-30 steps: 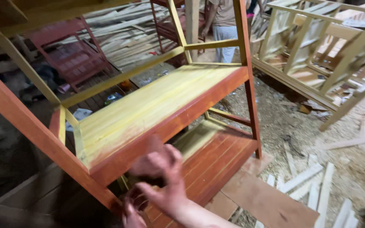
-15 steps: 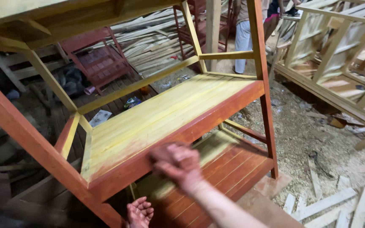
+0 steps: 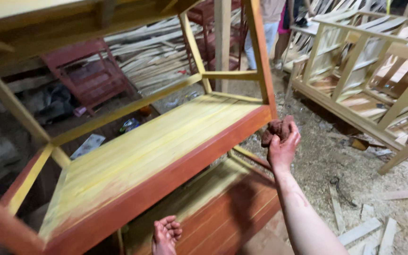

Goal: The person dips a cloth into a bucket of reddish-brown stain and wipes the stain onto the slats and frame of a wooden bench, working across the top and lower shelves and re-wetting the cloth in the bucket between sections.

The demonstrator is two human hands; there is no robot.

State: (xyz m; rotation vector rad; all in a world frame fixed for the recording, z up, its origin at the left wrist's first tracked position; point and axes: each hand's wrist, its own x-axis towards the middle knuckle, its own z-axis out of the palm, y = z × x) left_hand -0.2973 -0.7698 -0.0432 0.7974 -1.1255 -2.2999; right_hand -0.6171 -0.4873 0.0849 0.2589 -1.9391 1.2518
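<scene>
Right hand [image 3: 283, 141], stained red-brown, clenched around a crumpled reddish-brown rag [image 3: 275, 129] at centre right of the frame, just beside the front corner of the yellow slatted wooden shelf rack with a red-brown stained front rail [image 3: 166, 177]. Left hand [image 3: 166, 233] (also stain-smeared) at bottom centre, fingers loosely curled, grasping nothing, over the red-brown lower shelf [image 3: 232, 212]. Unpainted pale wooden frames [image 3: 355, 75] at upper right, on the sawdust-strewn floor [image 3: 322, 160].

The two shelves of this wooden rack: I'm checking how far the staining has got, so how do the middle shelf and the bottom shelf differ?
The middle shelf has a mostly yellow top, with red-brown only on its front rail; the bottom shelf is largely red-brown, yellow only at the back. The middle shelf lies in light, the bottom shelf in shadow beneath it. Both are slatted boards. The right hand holds a stained rag.
</scene>
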